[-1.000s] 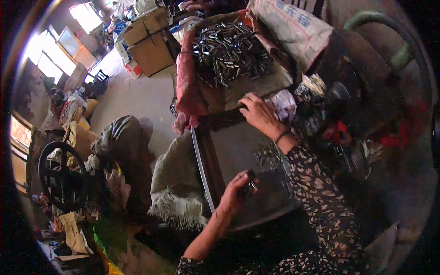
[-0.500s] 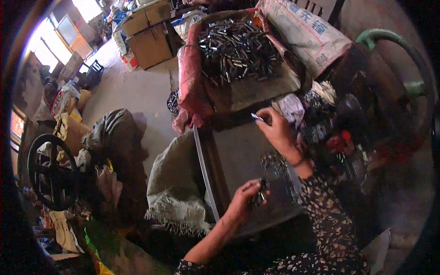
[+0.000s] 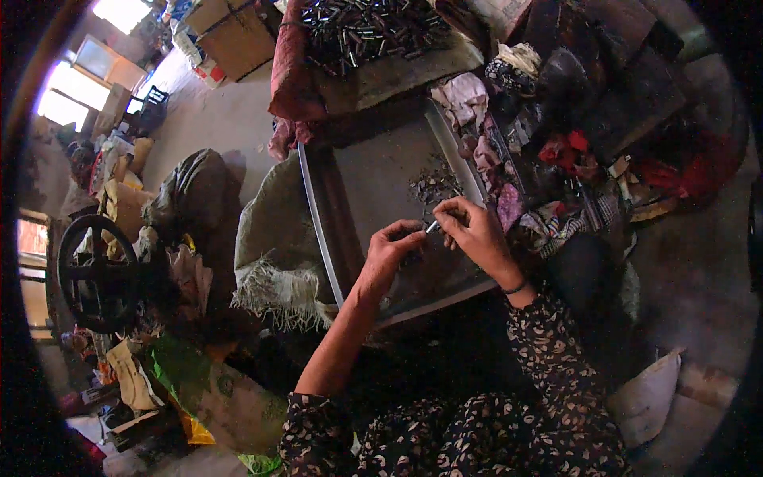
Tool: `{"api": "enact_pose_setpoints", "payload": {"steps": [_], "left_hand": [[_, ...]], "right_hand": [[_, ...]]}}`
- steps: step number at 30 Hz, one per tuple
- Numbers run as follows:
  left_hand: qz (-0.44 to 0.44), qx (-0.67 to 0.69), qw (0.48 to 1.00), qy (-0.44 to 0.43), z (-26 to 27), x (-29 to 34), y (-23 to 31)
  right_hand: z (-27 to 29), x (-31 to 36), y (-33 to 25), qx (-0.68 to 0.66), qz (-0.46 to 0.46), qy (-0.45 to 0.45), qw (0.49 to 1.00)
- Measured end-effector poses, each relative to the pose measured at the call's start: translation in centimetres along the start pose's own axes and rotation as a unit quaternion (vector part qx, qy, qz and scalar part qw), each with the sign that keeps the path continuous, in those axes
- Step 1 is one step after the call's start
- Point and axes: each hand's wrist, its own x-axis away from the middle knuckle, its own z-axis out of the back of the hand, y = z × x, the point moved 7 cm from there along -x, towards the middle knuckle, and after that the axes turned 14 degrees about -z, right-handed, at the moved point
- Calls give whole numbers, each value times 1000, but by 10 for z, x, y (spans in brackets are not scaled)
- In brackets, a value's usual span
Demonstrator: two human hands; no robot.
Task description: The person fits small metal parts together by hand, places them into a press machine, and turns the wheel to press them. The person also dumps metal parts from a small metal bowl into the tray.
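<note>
Over a tray-like worktop [image 3: 373, 171], my two hands meet at a small shiny metal piece [image 3: 432, 227], short and rod-like. My left hand [image 3: 391, 248] pinches it from the left, with something dark tucked under its fingers that I cannot make out. My right hand [image 3: 475, 232] grips the piece from the right between thumb and fingertips. Just beyond my hands lies a scatter of small dark metal bits [image 3: 433, 184]. Farther off, a heap of short metal pieces [image 3: 373, 32] fills a cloth-lined container, its red padded edge [image 3: 296, 79] on the left.
Rags [image 3: 465, 97] and red cloth [image 3: 566, 149] lie along the worktop's right side. A frayed sack [image 3: 274, 230] hangs at its left edge. Farther left stand a dark handwheel [image 3: 98, 273] and a stuffed bag [image 3: 191, 187]; a cardboard box [image 3: 230, 40] sits at the back.
My right hand has come down toward me with a small metal piece and met my left hand. Metal pieces seen in my left hand are now mostly hidden. The view has tilted downward.
</note>
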Motion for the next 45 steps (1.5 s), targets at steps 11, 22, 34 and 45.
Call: {"api": "enact_pose_setpoints", "payload": {"steps": [11, 22, 34, 45], "left_hand": [[-30, -59, 998, -20, 2, 1, 3], [-169, -212, 963, -6, 3, -2, 16], [-5, 71, 997, 1, 2, 0, 1], [-11, -42, 999, 8, 5, 1, 3]], "right_hand": [[6, -4, 11, -13, 19, 57, 998], [-8, 2, -11, 125, 145, 59, 980], [-4, -5, 4, -67, -17, -24, 997], [-1, 6, -17, 63, 56, 71, 994]]}}
